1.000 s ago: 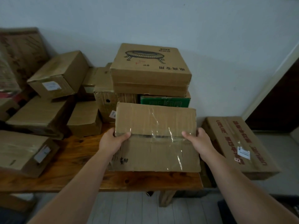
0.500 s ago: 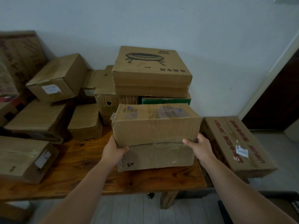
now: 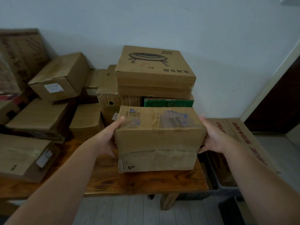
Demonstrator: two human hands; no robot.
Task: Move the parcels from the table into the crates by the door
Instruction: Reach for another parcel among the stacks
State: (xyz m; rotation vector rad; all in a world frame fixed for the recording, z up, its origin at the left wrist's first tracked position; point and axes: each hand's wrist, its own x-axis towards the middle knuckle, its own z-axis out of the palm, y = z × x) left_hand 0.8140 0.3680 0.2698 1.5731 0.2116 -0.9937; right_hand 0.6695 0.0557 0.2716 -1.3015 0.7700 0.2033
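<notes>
Head: left hand [image 3: 108, 140], right hand [image 3: 214, 137] clasp parcel [image 3: 159, 140] sides.

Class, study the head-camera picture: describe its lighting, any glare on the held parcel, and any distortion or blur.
Head view: dim, bluish light, soft shadows only. Head view: faint sheen on the tape of the held parcel between the left hand and right hand. Head view: wide-angle stretch swells the forearms toward the corners and tilts the door frame; fine print looks slightly smeared.

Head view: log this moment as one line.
stage: pickup | left hand: grips taped parcel, left side | right hand: grips its right side | place: over table front right | lifted clear: cannot tell
</notes>
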